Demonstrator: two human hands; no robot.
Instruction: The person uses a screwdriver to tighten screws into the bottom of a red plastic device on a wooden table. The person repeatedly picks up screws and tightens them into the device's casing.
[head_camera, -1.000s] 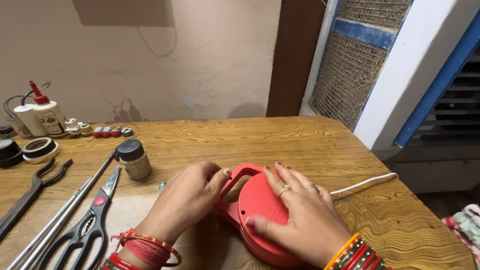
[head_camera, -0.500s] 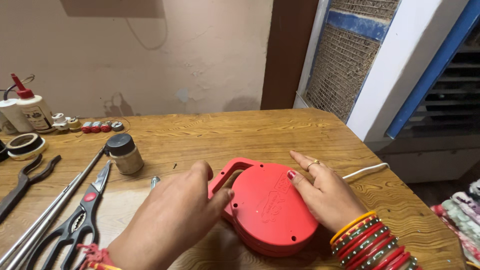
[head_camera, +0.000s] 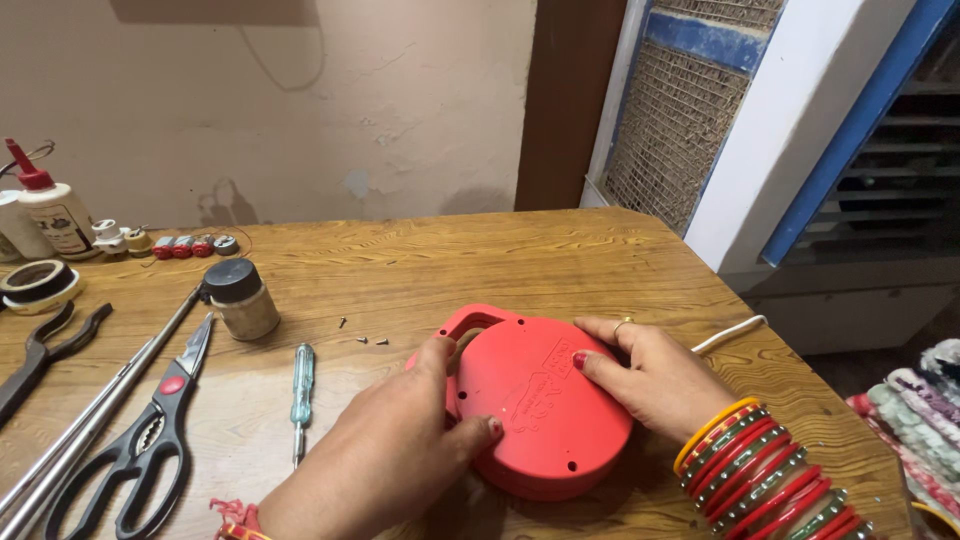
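Both hands rest flat on the red case (head_camera: 540, 405), lying on the surface between them. Left hand (head_camera: 385, 465) at its near-left edge, right hand (head_camera: 650, 375) on its right; fingers spread, gripping nothing. Handle end points far-left.

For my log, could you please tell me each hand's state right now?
Left hand: open, thumb and fingers resting on the red casing.
Right hand: open, fingertips pressing the casing's top.
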